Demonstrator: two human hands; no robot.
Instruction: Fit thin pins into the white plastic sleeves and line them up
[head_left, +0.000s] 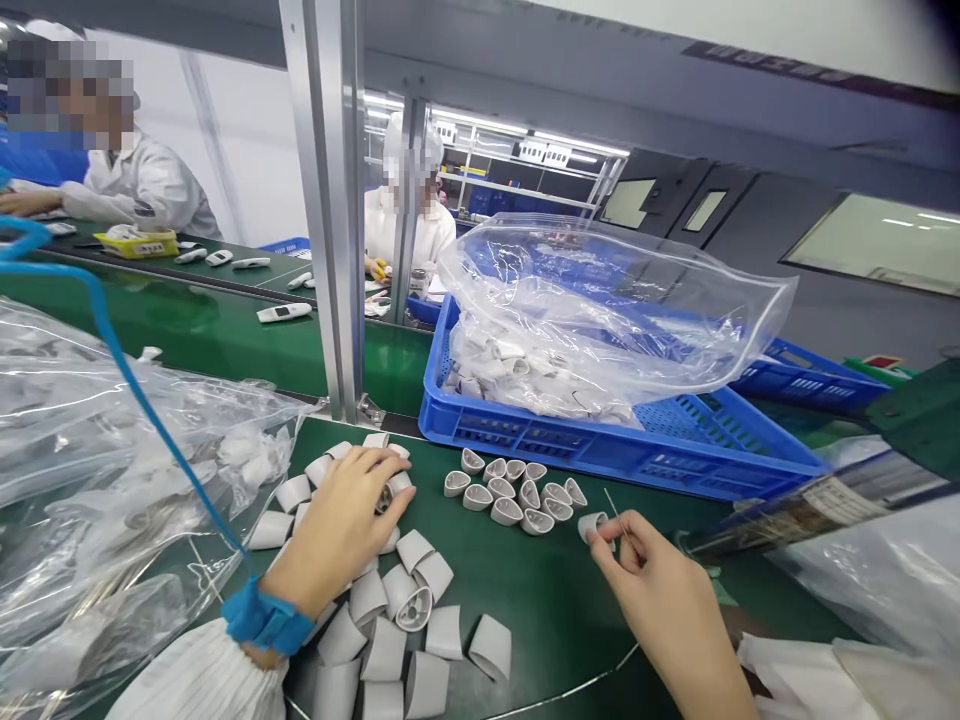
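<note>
My left hand [356,510], with a blue wrist strap, reaches over a pile of white plastic shells [386,650] on the green mat. Its thumb and fingers close round one of the shells near the pile's top. My right hand [637,550] pinches a small white shell [591,526] at its fingertips, and a thin metal pin [618,514] sticks up from the same fingers. Between the hands stands a group of small white rings [507,511], with their open ends up.
Behind the rings sits a blue crate [525,440] with a clear bag [622,310] of parts. Plastic bags [135,500] cover the left side. A metal post [330,210] rises at the mat's back edge. Two people in white work beyond.
</note>
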